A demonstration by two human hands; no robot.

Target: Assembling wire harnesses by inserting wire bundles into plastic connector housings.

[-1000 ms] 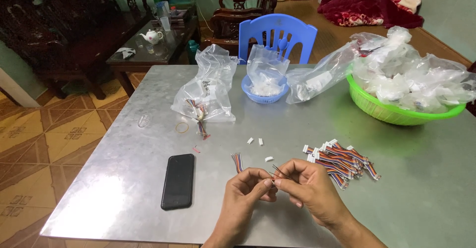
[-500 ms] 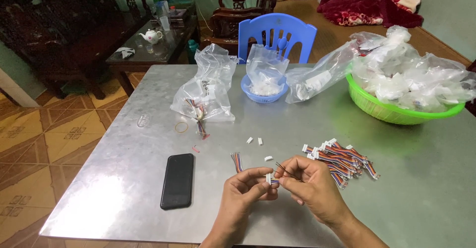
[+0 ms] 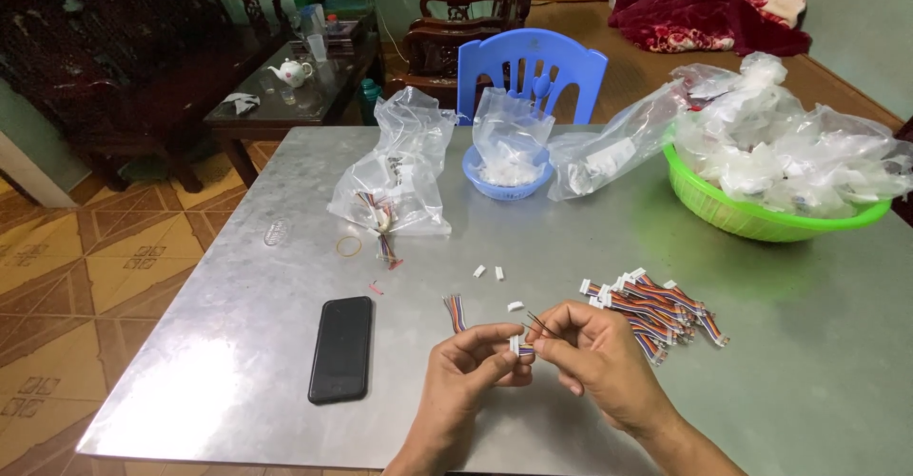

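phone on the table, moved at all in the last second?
No. The black phone lies flat in the same place, left of the hands and below the rubber band, at the same slight angle to the table's near edge.

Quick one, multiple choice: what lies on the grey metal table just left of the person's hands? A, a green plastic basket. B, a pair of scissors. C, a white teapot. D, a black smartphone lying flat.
D: the black smartphone lies flat on the grey metal table, left of the left hand; the green plastic basket sits far right.
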